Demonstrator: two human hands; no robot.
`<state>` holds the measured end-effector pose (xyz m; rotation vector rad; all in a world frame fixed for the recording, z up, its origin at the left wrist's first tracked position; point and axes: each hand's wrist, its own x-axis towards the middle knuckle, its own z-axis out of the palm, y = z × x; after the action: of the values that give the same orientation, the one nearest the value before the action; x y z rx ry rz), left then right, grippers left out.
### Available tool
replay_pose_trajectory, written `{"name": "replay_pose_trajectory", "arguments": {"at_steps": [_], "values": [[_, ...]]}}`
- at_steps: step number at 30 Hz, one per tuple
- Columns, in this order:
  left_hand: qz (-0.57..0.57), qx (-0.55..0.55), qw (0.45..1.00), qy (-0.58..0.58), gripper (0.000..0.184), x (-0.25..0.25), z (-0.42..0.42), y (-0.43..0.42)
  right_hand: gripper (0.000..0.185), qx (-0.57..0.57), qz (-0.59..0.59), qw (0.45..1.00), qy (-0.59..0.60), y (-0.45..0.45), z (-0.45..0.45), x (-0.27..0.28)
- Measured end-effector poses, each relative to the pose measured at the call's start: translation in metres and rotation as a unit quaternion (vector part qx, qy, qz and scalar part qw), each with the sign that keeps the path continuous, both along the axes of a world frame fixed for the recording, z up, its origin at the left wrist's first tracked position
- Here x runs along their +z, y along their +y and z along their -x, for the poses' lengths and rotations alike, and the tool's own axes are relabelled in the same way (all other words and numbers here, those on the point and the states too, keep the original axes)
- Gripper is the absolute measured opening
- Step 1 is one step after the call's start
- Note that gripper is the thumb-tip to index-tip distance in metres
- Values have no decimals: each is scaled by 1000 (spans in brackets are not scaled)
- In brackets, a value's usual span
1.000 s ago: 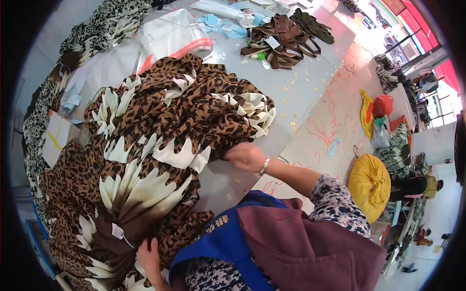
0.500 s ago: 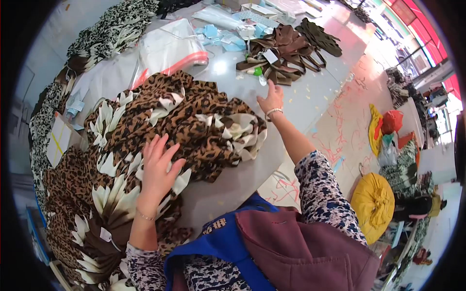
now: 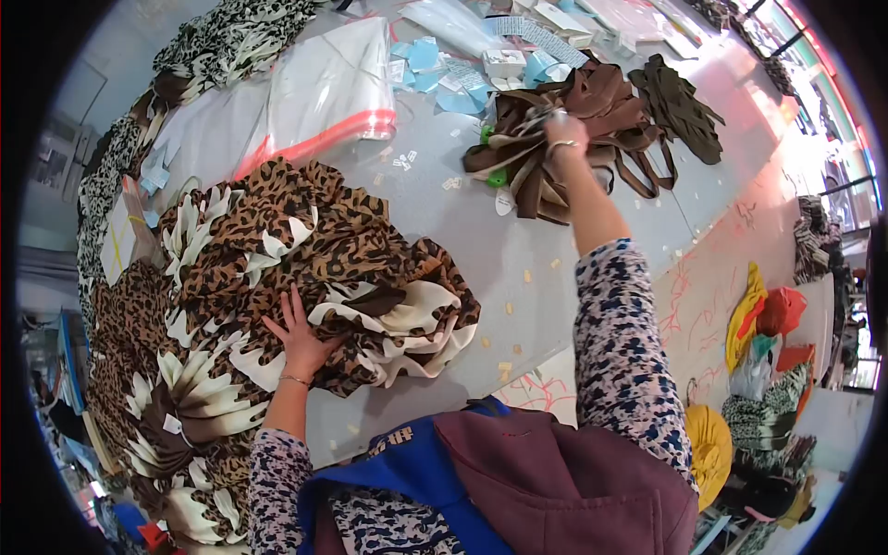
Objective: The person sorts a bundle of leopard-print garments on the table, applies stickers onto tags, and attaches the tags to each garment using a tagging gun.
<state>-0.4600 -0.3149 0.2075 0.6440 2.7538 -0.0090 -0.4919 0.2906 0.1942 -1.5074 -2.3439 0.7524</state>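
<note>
My left hand [image 3: 303, 342] lies with fingers spread on a heap of leopard-print cloth [image 3: 361, 245] with cream and dark brown leaf shapes. Part of the same print spreads down the left side, with a small white label [image 3: 172, 424] on a gathered brown patch. My right hand [image 3: 566, 132] is stretched out over a pile of brown fabric straps [image 3: 610, 97]. Its fingers are smeared and partly hidden, so I cannot make out whether they hold anything. A green item [image 3: 498, 176] shows at the pile's near left edge.
Clear plastic bags with a red edge strip [image 3: 319, 139] lie behind the leopard cloth. Blue paper slips [image 3: 458, 83] are scattered at the back. A dark olive fabric bundle [image 3: 680, 106] lies right of the straps. On the floor at right stands a yellow bundle [image 3: 708, 458].
My right hand has reached forward, from beside the strap pile to over it. My left hand has come down onto the leopard cloth. The head view has shifted.
</note>
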Motion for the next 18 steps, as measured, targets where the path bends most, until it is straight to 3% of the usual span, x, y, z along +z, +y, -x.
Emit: {"name": "replay_pose_trajectory", "arguments": {"at_steps": [1,3,4,5,6,7,9,12,13,14,15,16,17,18], "values": [[21,-3,1000,-7,120,-4,1,0,53,-24,29,999,-2,31,4,10],[19,15,1000,-11,115,0,0,5,41,-175,29,956,232,89,-9,49],[0,15,1000,-2,114,-3,1,1,35,-172,103,890,409,122,-16,79],[-19,15,1000,8,114,-6,2,-1,29,-169,172,787,568,159,-23,107],[10,12,1000,2,119,-6,1,1,36,-128,196,778,583,197,-42,131],[14,15,1000,-1,119,-6,1,2,37,-127,206,703,669,206,-50,165],[19,20,1000,-6,121,-6,3,2,40,-105,188,749,627,234,-84,196],[-4,29,1000,-9,118,-8,4,0,45,-73,46,879,470,215,-101,183],[-4,29,1000,-9,117,-10,5,0,59,-57,-3,924,378,245,-100,150],[6,36,999,-12,103,-5,4,4,60,-66,-175,956,226,244,-99,121],[8,31,999,-6,96,-5,4,5,62,-140,-192,967,93,160,-92,133],[11,24,1000,0,90,-6,4,4,71,-117,-159,978,73,129,-89,116],[14,17,1000,6,83,-7,3,4,58,-41,-284,955,75,113,-83,71],[-19,16,1000,18,71,-8,2,4,46,68,-202,966,146,80,-84,45]]}}
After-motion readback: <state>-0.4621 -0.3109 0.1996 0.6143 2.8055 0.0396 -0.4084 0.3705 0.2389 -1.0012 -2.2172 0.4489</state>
